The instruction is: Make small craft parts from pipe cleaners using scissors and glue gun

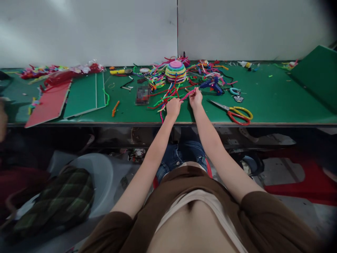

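A pink pipe cleaner point(187, 95) stretches between my two hands just above the table's front part. My left hand point(173, 108) is closed on its left end, and my right hand point(195, 98) pinches its right end. Beneath and beside the left hand lie loose red, green and white pipe cleaners point(164, 100). Behind them stands a striped dome point(176, 72) wound in bands of pink, blue, yellow and other colours. Close to the right hand rests a blue glue gun point(212, 84).
Scissors point(234, 110) with red and yellow handles lie at the right, near a light-blue-handled tool point(235, 91). An orange piece point(115, 108) lies left of a blurred dark box point(142, 95). Green boards point(83, 95) and a red board point(50, 102) cover the left. Another green board point(317, 77) leans far right.
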Demonstrator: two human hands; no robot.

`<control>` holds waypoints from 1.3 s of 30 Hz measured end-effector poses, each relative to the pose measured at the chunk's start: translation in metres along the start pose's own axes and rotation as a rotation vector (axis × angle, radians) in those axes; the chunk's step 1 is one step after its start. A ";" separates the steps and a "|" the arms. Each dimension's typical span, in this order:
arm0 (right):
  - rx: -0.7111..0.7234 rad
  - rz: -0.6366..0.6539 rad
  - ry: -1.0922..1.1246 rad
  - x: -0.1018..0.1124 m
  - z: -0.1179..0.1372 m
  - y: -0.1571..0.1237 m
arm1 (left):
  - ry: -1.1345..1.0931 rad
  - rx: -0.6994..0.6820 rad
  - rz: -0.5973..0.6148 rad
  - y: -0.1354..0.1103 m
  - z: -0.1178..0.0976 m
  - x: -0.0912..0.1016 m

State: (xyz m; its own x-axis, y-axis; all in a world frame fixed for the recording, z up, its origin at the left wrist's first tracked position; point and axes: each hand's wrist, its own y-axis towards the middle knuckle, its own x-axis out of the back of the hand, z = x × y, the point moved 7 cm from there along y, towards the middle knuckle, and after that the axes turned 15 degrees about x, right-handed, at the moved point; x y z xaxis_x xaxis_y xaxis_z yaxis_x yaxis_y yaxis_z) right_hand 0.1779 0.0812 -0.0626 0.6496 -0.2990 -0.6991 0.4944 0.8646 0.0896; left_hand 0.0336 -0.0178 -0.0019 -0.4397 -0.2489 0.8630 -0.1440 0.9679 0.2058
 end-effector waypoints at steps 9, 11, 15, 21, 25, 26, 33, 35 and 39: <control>0.002 -0.008 -0.028 0.003 -0.001 0.003 | -0.258 -0.007 -0.012 0.005 0.005 -0.003; 0.004 0.000 -0.029 0.003 -0.002 0.004 | -0.254 0.006 -0.009 0.005 0.005 -0.004; 0.015 0.006 -0.024 0.004 -0.002 0.006 | -0.259 0.030 -0.014 0.005 0.005 -0.004; 0.035 -0.008 -0.022 0.004 -0.003 0.007 | -0.258 0.036 -0.019 0.004 0.005 -0.003; 0.056 -0.036 -0.022 0.006 0.001 0.007 | -0.269 0.024 -0.021 0.003 0.004 -0.003; 0.062 -0.041 -0.022 0.007 0.003 0.007 | -0.271 0.022 -0.022 0.003 0.004 -0.003; 0.075 -0.009 -0.037 0.003 0.011 0.001 | -0.580 -0.007 0.164 0.008 0.011 -0.004; 0.073 0.011 -0.050 0.001 0.012 -0.002 | -0.684 0.005 0.268 0.010 0.014 -0.008; 0.087 0.092 -0.075 -0.008 0.017 -0.009 | -0.732 0.034 0.335 0.013 0.016 -0.015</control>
State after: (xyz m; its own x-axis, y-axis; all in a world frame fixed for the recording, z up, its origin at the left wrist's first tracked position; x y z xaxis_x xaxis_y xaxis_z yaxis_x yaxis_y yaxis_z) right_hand 0.1777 0.0688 -0.0460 0.7344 -0.2521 -0.6302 0.4766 0.8526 0.2143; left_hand 0.0240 -0.0022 -0.0194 -0.9320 0.0841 0.3525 0.0767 0.9964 -0.0349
